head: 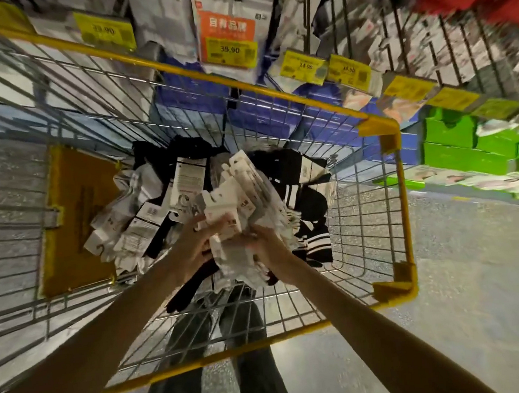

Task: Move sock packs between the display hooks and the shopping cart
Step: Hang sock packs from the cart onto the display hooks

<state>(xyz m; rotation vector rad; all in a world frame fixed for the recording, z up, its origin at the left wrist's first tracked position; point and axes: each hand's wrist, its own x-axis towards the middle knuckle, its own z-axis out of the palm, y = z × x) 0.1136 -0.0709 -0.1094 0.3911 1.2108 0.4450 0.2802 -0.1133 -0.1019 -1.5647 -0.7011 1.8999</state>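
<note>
Store aisle | cart | both hands grip sock bundle | price tags beyond

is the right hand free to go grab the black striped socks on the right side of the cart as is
Probably not yet. The right hand and the left hand are both clutching a bundle of white sock packs. The black striped socks lie uncovered just beside it.

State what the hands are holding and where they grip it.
Both the left hand and right hand clasp a bundle of white sock packs at its lower end, above the cart.
</note>
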